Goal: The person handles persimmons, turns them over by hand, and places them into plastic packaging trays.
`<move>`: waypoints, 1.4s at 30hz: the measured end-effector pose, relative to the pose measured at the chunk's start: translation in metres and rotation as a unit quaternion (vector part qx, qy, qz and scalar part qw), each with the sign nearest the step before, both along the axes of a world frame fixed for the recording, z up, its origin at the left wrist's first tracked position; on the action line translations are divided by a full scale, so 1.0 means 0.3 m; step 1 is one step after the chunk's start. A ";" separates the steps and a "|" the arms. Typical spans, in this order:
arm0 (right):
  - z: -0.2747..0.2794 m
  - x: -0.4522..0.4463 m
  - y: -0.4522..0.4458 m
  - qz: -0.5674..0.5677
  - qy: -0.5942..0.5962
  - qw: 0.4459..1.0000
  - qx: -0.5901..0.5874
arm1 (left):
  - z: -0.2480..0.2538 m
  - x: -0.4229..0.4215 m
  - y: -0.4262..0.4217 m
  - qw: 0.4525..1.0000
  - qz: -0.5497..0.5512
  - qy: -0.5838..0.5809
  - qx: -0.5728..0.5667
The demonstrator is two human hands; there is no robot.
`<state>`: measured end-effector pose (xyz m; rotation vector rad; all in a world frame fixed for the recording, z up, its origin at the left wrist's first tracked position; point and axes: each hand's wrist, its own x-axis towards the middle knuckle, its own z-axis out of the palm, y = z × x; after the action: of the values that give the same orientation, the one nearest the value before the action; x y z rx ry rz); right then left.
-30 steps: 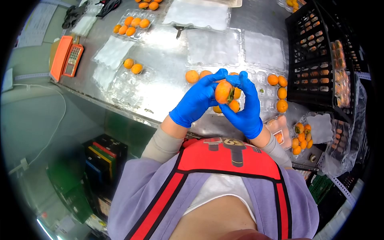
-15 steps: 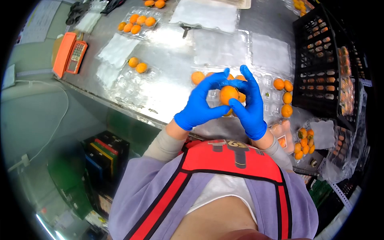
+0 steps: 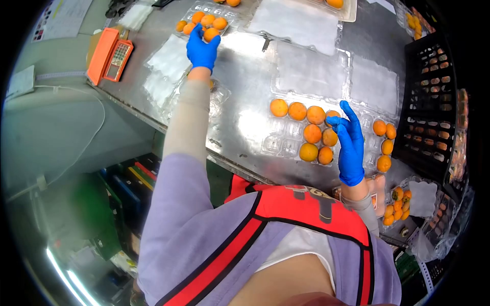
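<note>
My left hand (image 3: 202,51), in a blue glove, reaches far out to a clear plastic tray (image 3: 230,14) at the upper left. Its fingers are closed on a round orange fruit (image 3: 211,34) at the tray's near edge, beside several other fruits. My right hand (image 3: 351,148), also gloved in blue, hovers at the right side of a nearer clear tray (image 3: 275,145). Its fingers are apart, with one tip over an orange fruit (image 3: 332,117) in that tray; whether they touch cannot be told. More fruits, such as one speckled fruit (image 3: 308,152), sit in its cups.
An orange scale (image 3: 109,56) stands at the table's left edge. A tall black crate (image 3: 426,107) of packed fruit borders the right side. White-lined trays (image 3: 293,25) lie at the back. Another pack of fruit (image 3: 398,206) is at the lower right.
My hands have parted: the left has carried a fruit away to the upper-left tray, while the right has stayed near the closer tray. The view has shifted, uncovering that tray's fruits.
</note>
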<state>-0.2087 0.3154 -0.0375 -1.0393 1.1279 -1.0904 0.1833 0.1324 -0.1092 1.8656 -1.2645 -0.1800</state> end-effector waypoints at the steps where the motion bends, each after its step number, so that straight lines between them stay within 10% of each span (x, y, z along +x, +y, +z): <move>1: 0.000 -0.003 -0.006 0.005 0.001 1.000 0.008 | -0.004 0.024 -0.028 0.998 0.018 -0.035 0.048; 16: -0.033 -0.029 -0.037 0.013 0.019 1.000 0.017 | 0.003 0.025 -0.073 0.955 0.007 -0.223 0.196; 20: -0.028 -0.027 -0.029 0.013 0.012 1.000 0.021 | 0.033 -0.141 0.054 0.979 -0.196 -0.048 -0.029; 32: -0.066 -0.097 0.042 -0.040 0.047 0.998 0.027 | 0.087 -0.678 0.744 0.864 -0.473 0.142 0.096; 42: -0.077 -0.136 0.112 -0.017 0.059 0.998 0.009 | 0.044 -0.782 0.791 0.881 -0.438 -0.137 0.111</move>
<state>-0.2496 0.3491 -0.0605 -1.0852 1.2506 -1.0549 -0.0511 0.3698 -0.0959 1.3847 -2.3122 -0.5718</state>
